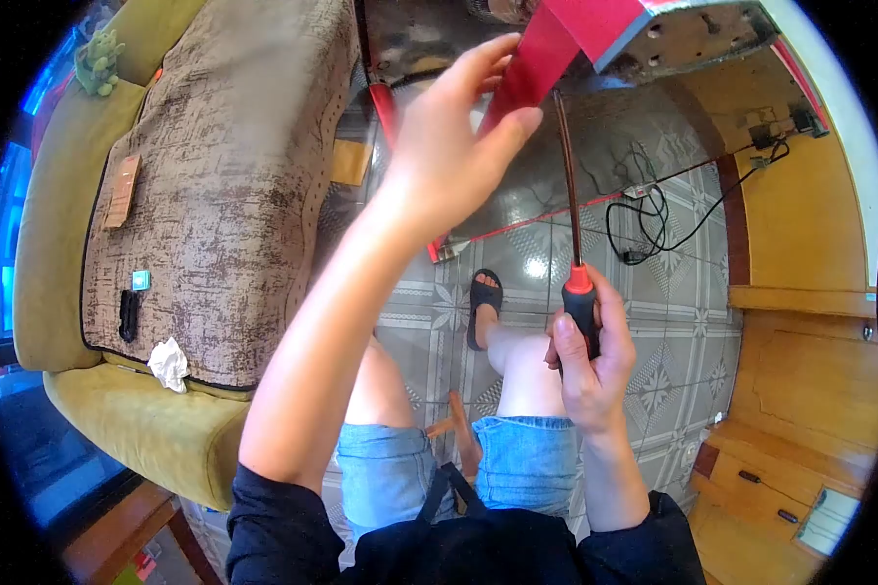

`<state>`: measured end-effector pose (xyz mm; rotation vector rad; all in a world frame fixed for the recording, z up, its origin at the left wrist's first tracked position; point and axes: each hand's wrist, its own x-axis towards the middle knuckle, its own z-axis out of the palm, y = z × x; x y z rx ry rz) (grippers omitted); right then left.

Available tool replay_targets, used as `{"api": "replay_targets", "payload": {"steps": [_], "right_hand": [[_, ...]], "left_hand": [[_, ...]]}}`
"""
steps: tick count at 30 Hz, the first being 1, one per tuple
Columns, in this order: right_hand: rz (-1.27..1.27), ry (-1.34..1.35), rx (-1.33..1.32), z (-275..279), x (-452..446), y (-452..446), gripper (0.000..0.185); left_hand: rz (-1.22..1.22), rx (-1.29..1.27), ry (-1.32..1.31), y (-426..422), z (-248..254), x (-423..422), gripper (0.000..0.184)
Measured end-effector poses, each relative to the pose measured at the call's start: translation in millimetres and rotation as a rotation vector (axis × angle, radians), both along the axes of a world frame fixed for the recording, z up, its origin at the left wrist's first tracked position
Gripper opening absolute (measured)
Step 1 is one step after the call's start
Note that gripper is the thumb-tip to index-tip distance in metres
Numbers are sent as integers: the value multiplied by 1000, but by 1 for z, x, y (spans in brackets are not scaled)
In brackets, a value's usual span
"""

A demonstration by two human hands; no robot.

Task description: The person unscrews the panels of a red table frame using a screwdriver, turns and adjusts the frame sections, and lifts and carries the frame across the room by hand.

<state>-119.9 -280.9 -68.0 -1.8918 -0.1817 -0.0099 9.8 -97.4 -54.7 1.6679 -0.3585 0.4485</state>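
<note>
My right hand (595,356) is closed around the black and red handle of a long screwdriver (571,195). Its shaft points up, and the tip is at the lower edge of a dark metal plate (688,44) with several holes. Whether the tip touches the plate, I cannot tell. To the left, my left hand (458,132) is around a red metal beam (546,58), thumb at its lower end and fingers at its left edge. This beam meets the holed plate, which has red sides.
A sofa (68,224) with a brown patterned cover stands left, holding crumpled tissue (169,365), a black object (128,315) and a plush toy (99,62). Black cables (644,219) lie on the tiled floor (644,322). Wooden cabinets (800,380) line the right.
</note>
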Motion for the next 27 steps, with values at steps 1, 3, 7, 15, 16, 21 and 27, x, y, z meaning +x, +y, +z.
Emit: {"api": "replay_targets", "payload": {"steps": [1,3,7,15,16,21,27], "right_hand": [[1,6,-15,2,0,1,43],[0,2,-26,2,-1,-1,43],[-62,123,77,12,-5,4,42],[-83,104,79,16,-7,11,44],[-97,126,82,19,-8,12,45],[-90,157,96,29,-11,14,48],[-118,252,176,47,-16,15,48]], "left_hand": [[5,-5,-5,-1,-3,1,52],[-38,-126,71,-2,-8,1,50],[-124,-315,73,-3,-13,4,47],[15,-275,-23,-12,-20,9,43],[34,-223,-44,-12,-22,11,44],[82,-203,-89,-15,-23,9,44],[148,-110,-111,-19,-20,5,46]]}}
